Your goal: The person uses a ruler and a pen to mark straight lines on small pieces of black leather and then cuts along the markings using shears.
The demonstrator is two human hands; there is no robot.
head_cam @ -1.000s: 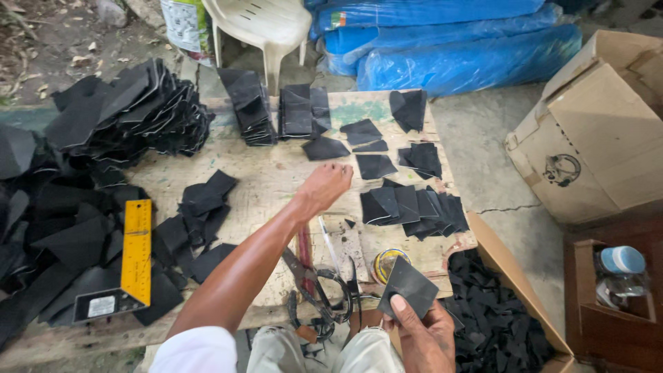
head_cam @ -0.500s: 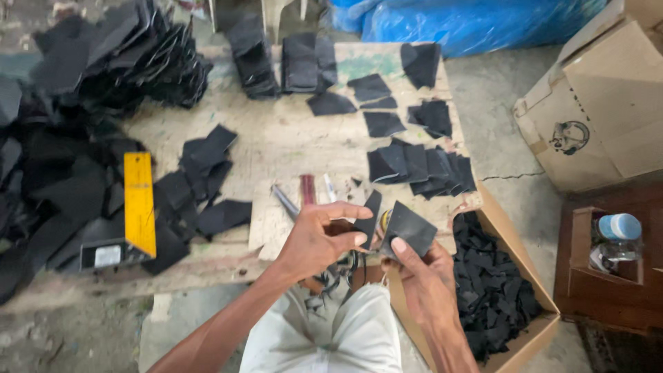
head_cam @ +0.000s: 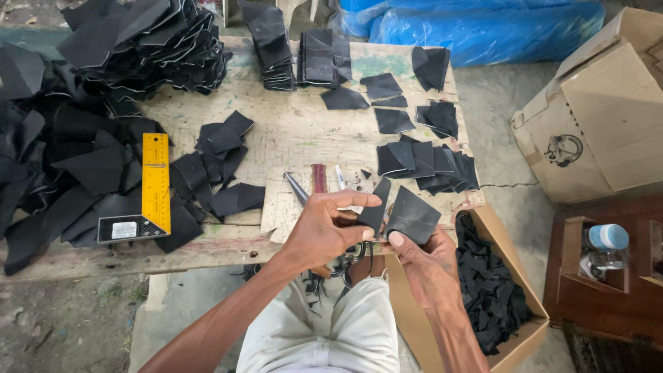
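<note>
Above my lap, my left hand [head_cam: 324, 231] pinches a narrow black leather piece [head_cam: 373, 206] between thumb and fingers. Beside it, my right hand [head_cam: 423, 259] grips a broader black leather piece [head_cam: 413, 214] from below. The two pieces touch at their lower ends. Just beyond my hands, scissors [head_cam: 298, 188] and a few slim tools lie on a small board [head_cam: 283, 207] at the near edge of the wooden table [head_cam: 311, 138].
Heaps of black leather cut-offs [head_cam: 103, 83] cover the table's left side, with a yellow square ruler [head_cam: 155, 181] among them. Sorted stacks [head_cam: 428, 162] lie to the right. An open carton of scraps [head_cam: 494, 290] stands by my right knee, a larger cardboard box [head_cam: 608, 117] farther right.
My left hand drew back from the middle of the table with a narrow black piece and met the right hand. The view tilted down toward my lap.
</note>
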